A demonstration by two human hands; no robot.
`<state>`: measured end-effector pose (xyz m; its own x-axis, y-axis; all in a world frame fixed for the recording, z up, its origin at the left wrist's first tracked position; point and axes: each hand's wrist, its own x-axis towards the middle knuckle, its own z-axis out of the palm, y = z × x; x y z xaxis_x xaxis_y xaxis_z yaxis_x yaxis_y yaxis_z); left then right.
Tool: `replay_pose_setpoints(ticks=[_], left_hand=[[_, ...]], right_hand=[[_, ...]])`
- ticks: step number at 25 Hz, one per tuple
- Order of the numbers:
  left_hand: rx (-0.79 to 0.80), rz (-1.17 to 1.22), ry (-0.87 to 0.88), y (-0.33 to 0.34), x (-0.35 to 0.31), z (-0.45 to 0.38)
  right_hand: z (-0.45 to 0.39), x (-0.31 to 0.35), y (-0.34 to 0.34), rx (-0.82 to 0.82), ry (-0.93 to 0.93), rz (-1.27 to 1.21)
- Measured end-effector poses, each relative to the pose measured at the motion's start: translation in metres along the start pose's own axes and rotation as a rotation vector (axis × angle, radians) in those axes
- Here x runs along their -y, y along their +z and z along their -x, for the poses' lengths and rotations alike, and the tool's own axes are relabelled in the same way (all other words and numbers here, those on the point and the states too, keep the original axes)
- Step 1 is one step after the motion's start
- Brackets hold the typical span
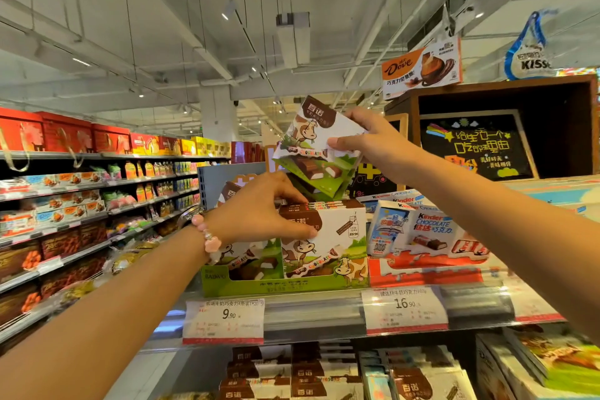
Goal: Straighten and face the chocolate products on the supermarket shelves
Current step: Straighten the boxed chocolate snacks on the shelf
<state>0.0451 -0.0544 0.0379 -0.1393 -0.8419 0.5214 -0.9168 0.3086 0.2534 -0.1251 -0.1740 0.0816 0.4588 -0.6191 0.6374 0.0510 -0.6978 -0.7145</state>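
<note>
My right hand (363,140) pinches a tilted cow-print chocolate pack (311,146) above the green display tray (279,286); my left hand (263,208) grips the front pack (324,237) standing in it.

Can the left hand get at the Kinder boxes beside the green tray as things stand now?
Probably not at once: the left hand grips the cow-print packs in the green tray. The Kinder boxes themselves stand uncovered.
</note>
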Motion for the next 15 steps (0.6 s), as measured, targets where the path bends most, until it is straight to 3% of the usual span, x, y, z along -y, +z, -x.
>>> replay_pose_setpoints(ticks=[3, 6, 15], left_hand=[[0.003, 0.066, -0.016, -0.001, -0.001, 0.002], [-0.035, 0.013, -0.046, -0.001, 0.004, 0.001], [0.007, -0.028, -0.035, -0.003, 0.009, -0.005]], right_hand=[[0.002, -0.005, -0.001, 0.146, 0.105, 0.025], [0.004, -0.004, -0.009, 0.17, 0.142, 0.01], [-0.002, 0.012, -0.015, 0.299, 0.083, 0.147]])
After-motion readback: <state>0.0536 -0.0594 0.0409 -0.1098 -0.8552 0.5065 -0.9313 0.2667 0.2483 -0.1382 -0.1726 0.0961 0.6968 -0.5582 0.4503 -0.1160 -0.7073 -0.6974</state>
